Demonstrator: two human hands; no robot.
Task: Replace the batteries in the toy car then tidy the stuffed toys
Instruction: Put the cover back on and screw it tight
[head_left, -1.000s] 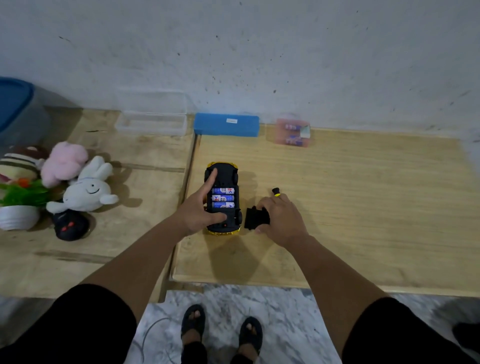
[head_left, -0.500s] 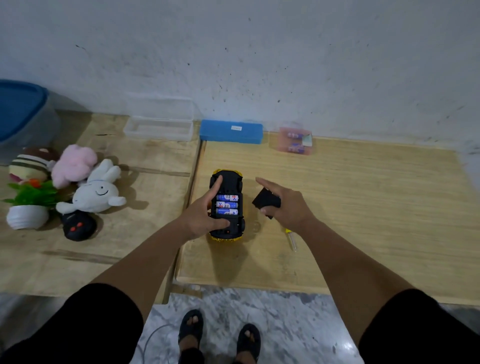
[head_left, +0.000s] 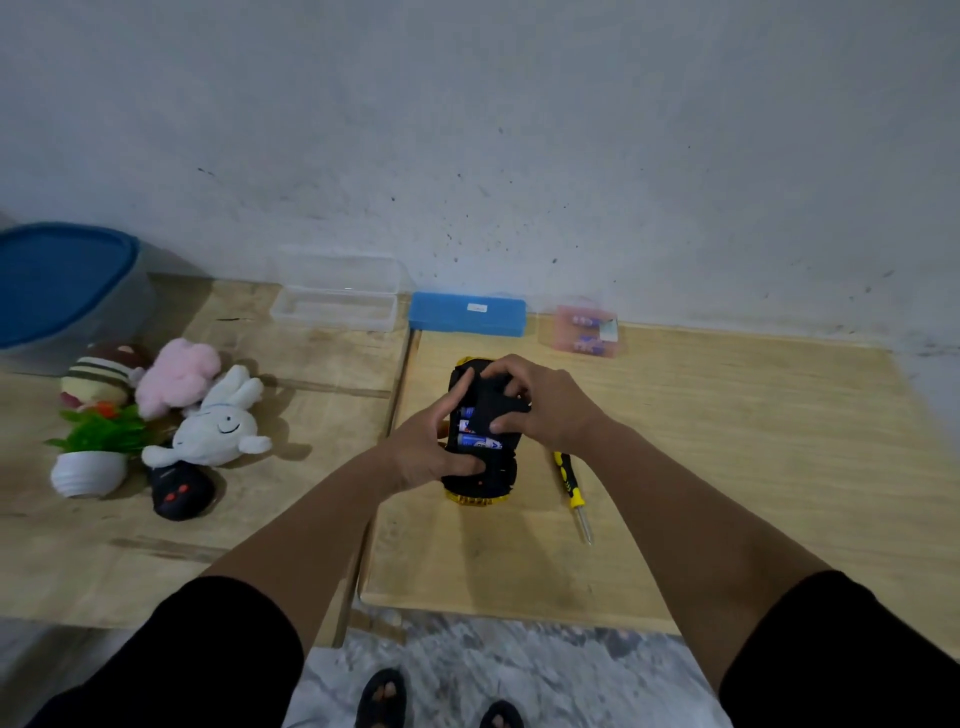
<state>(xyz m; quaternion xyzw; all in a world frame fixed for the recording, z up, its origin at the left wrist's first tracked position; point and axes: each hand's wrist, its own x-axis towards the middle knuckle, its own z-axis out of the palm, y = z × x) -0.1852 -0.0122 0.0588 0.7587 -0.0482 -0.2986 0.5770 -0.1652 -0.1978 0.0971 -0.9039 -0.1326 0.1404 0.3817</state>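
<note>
The yellow-and-black toy car (head_left: 480, 480) lies upside down on the right wooden table, with blue batteries (head_left: 477, 440) showing in its open bay. My left hand (head_left: 434, 447) grips the car's left side. My right hand (head_left: 540, 402) holds the black battery cover (head_left: 496, 410) tilted over the bay, touching the car. A yellow-handled screwdriver (head_left: 571, 491) lies just right of the car. On the left table sit a white bunny plush (head_left: 218, 423), a pink plush (head_left: 179, 376), a striped plush (head_left: 101, 371) and a black plush (head_left: 179, 491).
A small potted plant (head_left: 91, 454) stands beside the plushes. Along the wall are a blue-lidded bin (head_left: 57, 283), a clear plastic box (head_left: 335, 304), a blue case (head_left: 466, 313) and a pink battery pack (head_left: 584, 332). The tables' front edge lies near my feet.
My right hand lifted the black cover off the table and brought it left over the car's battery bay. The screwdriver is now uncovered beside the car. My left hand kept hold of the car.
</note>
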